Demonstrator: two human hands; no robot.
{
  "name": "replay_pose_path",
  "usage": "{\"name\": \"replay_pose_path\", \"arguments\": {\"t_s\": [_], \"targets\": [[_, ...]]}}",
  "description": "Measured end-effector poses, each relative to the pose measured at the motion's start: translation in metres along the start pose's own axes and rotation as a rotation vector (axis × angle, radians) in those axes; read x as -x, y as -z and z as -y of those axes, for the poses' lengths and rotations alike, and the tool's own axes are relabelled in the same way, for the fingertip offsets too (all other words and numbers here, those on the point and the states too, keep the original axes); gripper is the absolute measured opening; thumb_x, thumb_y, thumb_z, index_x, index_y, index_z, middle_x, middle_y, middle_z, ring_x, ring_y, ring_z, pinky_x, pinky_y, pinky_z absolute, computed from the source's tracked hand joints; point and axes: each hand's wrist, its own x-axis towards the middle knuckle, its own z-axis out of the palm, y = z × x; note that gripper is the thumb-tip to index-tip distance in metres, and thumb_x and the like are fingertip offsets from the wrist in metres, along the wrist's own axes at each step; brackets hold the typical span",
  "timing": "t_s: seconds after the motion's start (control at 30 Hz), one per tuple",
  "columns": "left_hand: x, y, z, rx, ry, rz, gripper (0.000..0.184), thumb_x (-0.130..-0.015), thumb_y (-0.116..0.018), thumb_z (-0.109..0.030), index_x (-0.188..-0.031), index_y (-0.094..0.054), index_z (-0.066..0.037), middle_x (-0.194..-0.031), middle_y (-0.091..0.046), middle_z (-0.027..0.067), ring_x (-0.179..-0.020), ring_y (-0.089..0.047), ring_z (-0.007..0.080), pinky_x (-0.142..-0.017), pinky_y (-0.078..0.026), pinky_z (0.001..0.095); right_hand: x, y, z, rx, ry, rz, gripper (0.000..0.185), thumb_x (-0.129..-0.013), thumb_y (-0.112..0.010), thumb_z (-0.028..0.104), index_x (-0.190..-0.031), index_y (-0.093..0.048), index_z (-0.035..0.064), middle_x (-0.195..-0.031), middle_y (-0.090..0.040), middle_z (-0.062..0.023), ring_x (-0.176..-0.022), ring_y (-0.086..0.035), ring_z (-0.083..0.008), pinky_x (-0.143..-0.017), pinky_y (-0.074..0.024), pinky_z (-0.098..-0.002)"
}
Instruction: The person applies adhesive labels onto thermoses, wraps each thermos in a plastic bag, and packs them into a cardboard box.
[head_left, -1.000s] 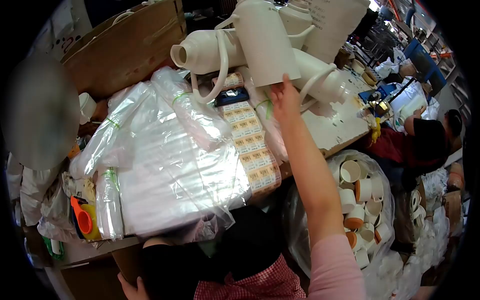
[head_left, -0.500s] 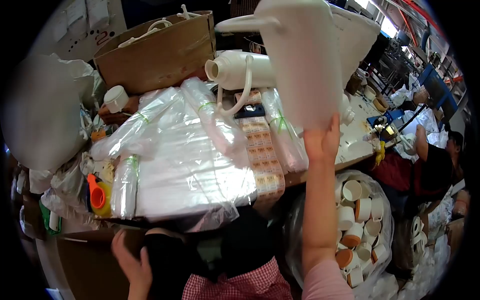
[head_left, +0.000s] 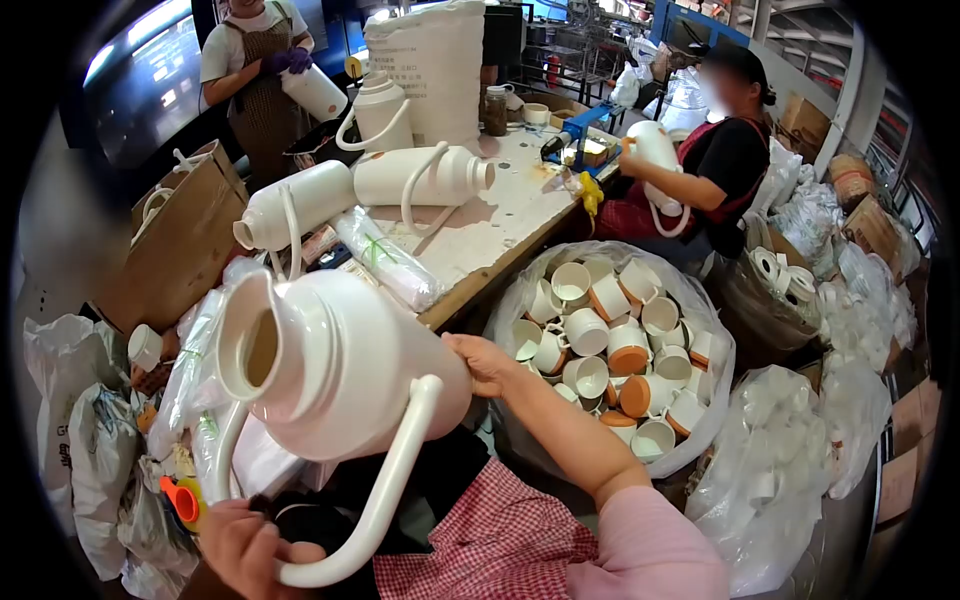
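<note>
A large white thermos jug [head_left: 340, 360] is tilted on its side close in front of me, its spouted mouth turned to the left. My right hand [head_left: 482, 364] supports it at the base end, with the fingers partly hidden behind the body. Down at the lower left, my left hand [head_left: 252, 550] is closed around the jug's swinging carry handle [head_left: 370, 500]. Behind it, two more white jugs lie on the table, one jug [head_left: 300, 203] with its mouth to the left and another jug [head_left: 415, 178] with its mouth to the right.
A clear bag of white cups with brown lids [head_left: 600, 350] stands at my right. On the worktable [head_left: 480, 240] are bundled plastic sleeves [head_left: 385, 255] and an upright jug [head_left: 382, 112]. A cardboard box [head_left: 180, 240] is at left. Two co-workers hold jugs beyond the table.
The jug has come down from high up and turned, its mouth now facing left. My left hand, free before, has taken hold of its handle. The view has swung right.
</note>
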Motion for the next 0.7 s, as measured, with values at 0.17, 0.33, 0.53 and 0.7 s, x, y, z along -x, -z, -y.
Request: {"name": "replay_pose_path", "arguments": {"t_s": [0.17, 0.33, 0.53, 0.7], "targets": [[-0.082, 0.034, -0.036, -0.012, 0.314, 0.067, 0.045, -0.091, -0.069, -0.041, -0.102, -0.052, 0.000, -0.075, -0.053, 0.0109, -0.062, -0.051, 0.0207, -0.061, -0.042, 0.0309, 0.023, 0.016, -0.017, 0.141, -0.039, -0.072, 0.032, -0.102, -0.056, 0.027, -0.110, -0.066, -0.0019, -0.102, -0.069, -0.0098, -0.089, -0.067, -0.0177, -0.078, -0.0558, -0.0348], [-0.127, 0.002, -0.028, 0.008, 0.536, 0.051, 0.015, -0.080, -0.074, -0.004, -0.079, -0.059, -0.003, -0.062, -0.044, 0.0045, -0.051, -0.040, 0.0124, -0.048, -0.030, 0.0289, 0.015, 0.042, -0.035, 0.962, 0.388, -0.438, 0.039, -0.089, -0.072, 0.026, -0.111, -0.065, -0.0052, -0.093, -0.071, -0.0133, -0.083, -0.066, -0.0214, -0.076, -0.0542, -0.0368], [-0.154, -0.028, -0.029, 0.229, 0.501, 0.165, 0.029, -0.073, -0.076, -0.001, -0.098, -0.062, -0.005, -0.081, -0.066, 0.0122, -0.067, -0.064, 0.0258, -0.059, -0.048, 0.0346, 0.089, -0.077, 0.000, 0.767, 0.795, -0.248, 0.068, -0.086, -0.074, 0.024, -0.142, -0.042, 0.0042, -0.133, -0.056, -0.0127, -0.120, -0.052, -0.0225, -0.102, -0.0426, -0.0372], [-0.151, -0.033, -0.034, 0.316, 0.176, 0.141, 0.043, -0.071, -0.080, -0.006, -0.111, -0.066, -0.008, -0.087, -0.068, 0.0093, -0.070, -0.066, 0.0278, -0.059, -0.052, 0.0347, 0.102, -0.140, 0.036, 1.062, 1.172, -0.075, 0.088, -0.080, -0.078, 0.046, -0.144, -0.038, 0.0009, -0.140, -0.049, -0.0159, -0.126, -0.048, -0.0295, -0.107, -0.0357, -0.0414]]}}
